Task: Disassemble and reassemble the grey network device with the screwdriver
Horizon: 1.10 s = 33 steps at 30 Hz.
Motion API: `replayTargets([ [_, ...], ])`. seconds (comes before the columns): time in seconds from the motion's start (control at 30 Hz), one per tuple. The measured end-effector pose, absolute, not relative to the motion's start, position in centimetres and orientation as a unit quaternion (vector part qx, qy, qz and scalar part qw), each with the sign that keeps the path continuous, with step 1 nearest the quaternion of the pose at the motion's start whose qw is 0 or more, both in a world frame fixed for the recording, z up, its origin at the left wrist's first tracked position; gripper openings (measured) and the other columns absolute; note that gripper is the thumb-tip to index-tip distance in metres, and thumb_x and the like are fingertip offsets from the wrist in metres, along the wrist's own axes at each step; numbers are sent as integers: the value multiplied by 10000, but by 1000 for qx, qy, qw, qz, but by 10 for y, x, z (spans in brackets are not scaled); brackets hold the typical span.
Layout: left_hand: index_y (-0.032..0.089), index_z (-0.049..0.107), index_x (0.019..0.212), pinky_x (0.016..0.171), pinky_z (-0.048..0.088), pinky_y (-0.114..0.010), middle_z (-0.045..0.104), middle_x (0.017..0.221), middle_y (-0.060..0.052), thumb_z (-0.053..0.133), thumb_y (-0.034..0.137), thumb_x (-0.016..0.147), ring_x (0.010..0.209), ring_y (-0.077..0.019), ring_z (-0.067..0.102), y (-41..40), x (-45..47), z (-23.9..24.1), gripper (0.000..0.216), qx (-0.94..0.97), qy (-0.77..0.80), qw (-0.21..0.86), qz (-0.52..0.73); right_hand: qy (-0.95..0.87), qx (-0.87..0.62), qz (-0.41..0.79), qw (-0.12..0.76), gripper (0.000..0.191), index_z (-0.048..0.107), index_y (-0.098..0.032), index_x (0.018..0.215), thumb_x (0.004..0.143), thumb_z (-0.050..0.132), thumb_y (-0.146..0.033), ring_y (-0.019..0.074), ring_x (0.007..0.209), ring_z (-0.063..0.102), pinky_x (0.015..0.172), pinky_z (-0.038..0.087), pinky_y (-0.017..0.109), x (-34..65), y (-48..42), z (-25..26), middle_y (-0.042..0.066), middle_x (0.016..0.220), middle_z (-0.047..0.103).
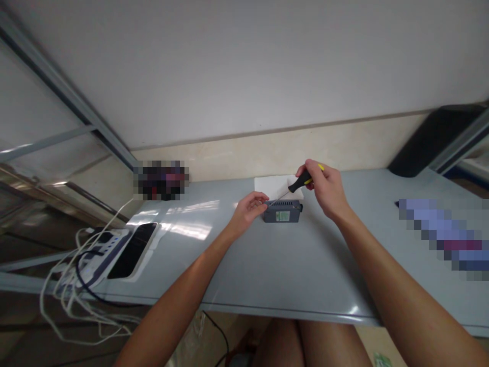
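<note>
My right hand [324, 186] is wrapped round the black and yellow handle of a screwdriver [300, 180]. Its thin metal shaft slants down to the left, the tip reaching the upper left edge of a dark grey vented box [282, 211]. That box stands on the grey tabletop and bears a pale green and white label on its front. At the box's left end, my left hand [250, 209] grips it with curled fingers. Behind the box lies a white sheet or flat white piece [273, 184], partly hidden by the screwdriver.
On the left, a phone [133, 250] lies beside a power strip [105, 255] with tangled white cables [72, 300] hanging over the edge. Blurred-out items sit at the back left and right. A black cylinder [420, 142] leans at the back right, and a metal frame [69, 84] rises at left.
</note>
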<state>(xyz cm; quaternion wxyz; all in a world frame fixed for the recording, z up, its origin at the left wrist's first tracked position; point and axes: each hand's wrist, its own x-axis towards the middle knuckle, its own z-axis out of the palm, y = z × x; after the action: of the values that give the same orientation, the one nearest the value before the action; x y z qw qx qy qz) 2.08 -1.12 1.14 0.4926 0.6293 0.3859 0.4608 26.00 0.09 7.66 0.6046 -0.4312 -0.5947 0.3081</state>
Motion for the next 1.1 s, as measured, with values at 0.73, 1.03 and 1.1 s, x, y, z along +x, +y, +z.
replayTargets([
  [0.73, 179, 743, 1067, 748, 406, -288, 647, 854, -19, 814, 485, 872, 800, -172, 569, -13, 22, 12, 370, 615, 377, 521, 456, -600, -404, 273, 635, 532, 691, -221, 814, 926, 709, -741, 121, 579, 483, 539, 392, 259, 254, -3, 81, -29, 653, 529],
  [1.03, 178, 731, 1073, 734, 400, -286, 624, 809, 2, 826, 443, 858, 761, -157, 555, -11, 22, 11, 354, 615, 371, 529, 451, -615, -343, 262, 660, 490, 676, -241, 987, 919, 759, -719, 117, 617, 484, 560, 393, 272, 249, -1, 78, -32, 754, 559],
  [1.1, 181, 732, 1072, 727, 408, -283, 631, 812, 0, 823, 436, 855, 756, -155, 558, -11, 22, 10, 347, 612, 366, 536, 452, -620, -338, 267, 656, 478, 708, -244, 1038, 935, 749, -709, 124, 652, 514, 578, 420, 276, 247, -3, 79, -14, 810, 594],
])
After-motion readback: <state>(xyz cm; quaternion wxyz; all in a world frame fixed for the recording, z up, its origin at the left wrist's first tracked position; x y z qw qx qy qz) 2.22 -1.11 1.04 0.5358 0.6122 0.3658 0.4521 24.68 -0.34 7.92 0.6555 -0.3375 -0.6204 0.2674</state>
